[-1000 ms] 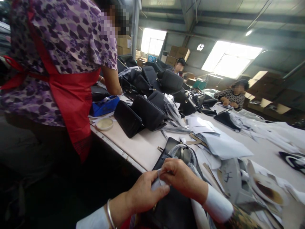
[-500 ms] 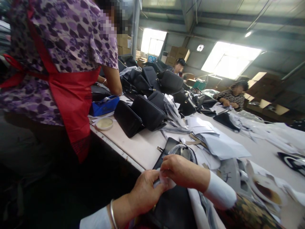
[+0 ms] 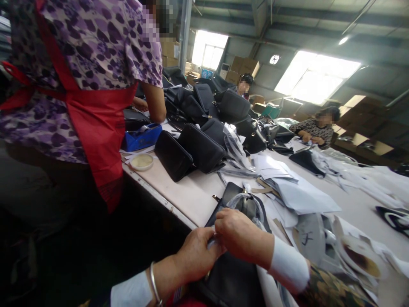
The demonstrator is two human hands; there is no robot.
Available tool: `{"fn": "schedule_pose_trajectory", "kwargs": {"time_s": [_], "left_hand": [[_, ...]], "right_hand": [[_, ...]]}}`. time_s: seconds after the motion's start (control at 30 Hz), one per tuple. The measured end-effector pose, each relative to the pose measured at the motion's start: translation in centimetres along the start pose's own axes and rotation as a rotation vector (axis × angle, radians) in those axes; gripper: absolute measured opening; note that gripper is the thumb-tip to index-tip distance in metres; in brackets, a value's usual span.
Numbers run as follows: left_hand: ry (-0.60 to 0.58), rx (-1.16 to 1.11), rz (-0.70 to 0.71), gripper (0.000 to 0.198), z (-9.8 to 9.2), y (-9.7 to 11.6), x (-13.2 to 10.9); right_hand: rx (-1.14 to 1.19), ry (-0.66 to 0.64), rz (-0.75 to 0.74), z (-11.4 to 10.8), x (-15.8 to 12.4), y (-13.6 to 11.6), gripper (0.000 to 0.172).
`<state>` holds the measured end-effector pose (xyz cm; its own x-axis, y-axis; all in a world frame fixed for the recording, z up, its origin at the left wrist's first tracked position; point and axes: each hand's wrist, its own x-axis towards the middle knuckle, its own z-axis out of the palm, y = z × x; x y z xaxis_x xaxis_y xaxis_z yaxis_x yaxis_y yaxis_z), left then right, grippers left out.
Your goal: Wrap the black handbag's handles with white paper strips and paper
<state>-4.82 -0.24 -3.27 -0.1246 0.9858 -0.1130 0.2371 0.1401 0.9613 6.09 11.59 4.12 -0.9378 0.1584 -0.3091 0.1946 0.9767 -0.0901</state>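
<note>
both hands pinch a small white piece right above the black bag at the bench's near edge. the left hand grip and right hand grip touch, thumbs closed on it.

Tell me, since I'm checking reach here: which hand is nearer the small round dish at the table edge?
Left. The left hand sits on the dish's side of the black bag; the right hand lies further right, away from it.

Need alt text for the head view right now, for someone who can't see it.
Both hands, left hand and right hand, pinch something small and pale over a black bag at the table edge. A person in a red apron stands left.
</note>
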Motion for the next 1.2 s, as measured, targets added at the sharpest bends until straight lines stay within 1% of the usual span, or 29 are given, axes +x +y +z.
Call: {"fn": "schedule_pose_trajectory", "kwargs": {"time_s": [0.1,0.17,0.3,0.33,0.4,0.43,0.5,0.53,0.6,0.67,0.73,0.83,0.93,1.03,1.07,1.13,1.2], "left_hand": [[0.007,-0.009,0.005,0.030,0.2,-0.1,0.2],[0.015,0.001,-0.021,0.031,0.3,-0.2,0.3],[-0.003,-0.023,-0.042,0.032,0.3,-0.4,0.5],[-0.014,-0.051,-0.042,0.033,0.3,-0.4,0.5],[-0.033,-0.103,-0.042,0.036,0.0,-0.4,0.6],[-0.045,-0.120,-0.043,0.038,-0.1,-0.3,0.7],[-0.086,-0.139,-0.042,0.040,-0.5,-0.3,0.8],[-0.114,-0.143,-0.044,0.041,-0.6,-0.3,0.8],[-0.169,-0.149,-0.060,0.040,-0.9,-0.2,1.0],[-0.194,-0.184,-0.100,0.039,-1.1,0.0,1.1],[-0.186,-0.259,-0.159,0.041,-1.2,0.2,1.1],[-0.164,-0.341,-0.191,0.048,-1.1,0.5,1.1],[-0.168,-0.317,-0.165,0.051,-1.0,0.6,0.8],[-0.146,-0.261,-0.138,0.048,-1.1,0.7,0.6],[-0.134,-0.237,-0.132,0.047,-1.2,0.7,0.6],[-0.110,-0.180,-0.134,0.046,-1.3,0.8,0.6],[-0.100,-0.125,-0.139,0.046,-1.2,0.9,0.6]], "right_hand": [[-0.009,0.076,0.007,0.9,-0.6,-0.1,0.005],[0.012,0.105,0.003,1.4,-1.2,0.1,0.004],[0.097,0.144,-0.041,1.8,-2.6,0.2,0.017],[0.124,0.171,-0.047,1.9,-3.1,0.1,0.016],[0.156,0.232,-0.041,2.0,-4.0,-0.2,0.010],[0.149,0.263,-0.036,2.2,-4.4,-0.4,0.007],[0.079,0.340,-0.032,2.6,-5.1,-0.7,0.013],[0.026,0.380,-0.042,2.9,-5.3,-0.8,0.013],[-0.069,0.456,-0.081,3.6,-5.6,-0.9,0.007],[-0.125,0.521,-0.128,4.1,-5.6,-0.8,0.009],[-0.149,0.557,-0.162,4.5,-5.5,-0.7,0.014],[-0.164,0.541,-0.165,4.7,-5.3,-0.5,0.016],[-0.140,0.536,-0.104,4.3,-5.5,-0.8,0.015],[-0.027,0.602,0.002,3.3,-6.9,-0.9,0.018],[0.029,0.653,0.044,2.9,-7.9,-0.8,0.020],[0.147,0.815,0.168,2.6,-10.6,0.3,0.022],[0.248,1.003,0.387,3.0,-14.2,2.3,0.023]]}}
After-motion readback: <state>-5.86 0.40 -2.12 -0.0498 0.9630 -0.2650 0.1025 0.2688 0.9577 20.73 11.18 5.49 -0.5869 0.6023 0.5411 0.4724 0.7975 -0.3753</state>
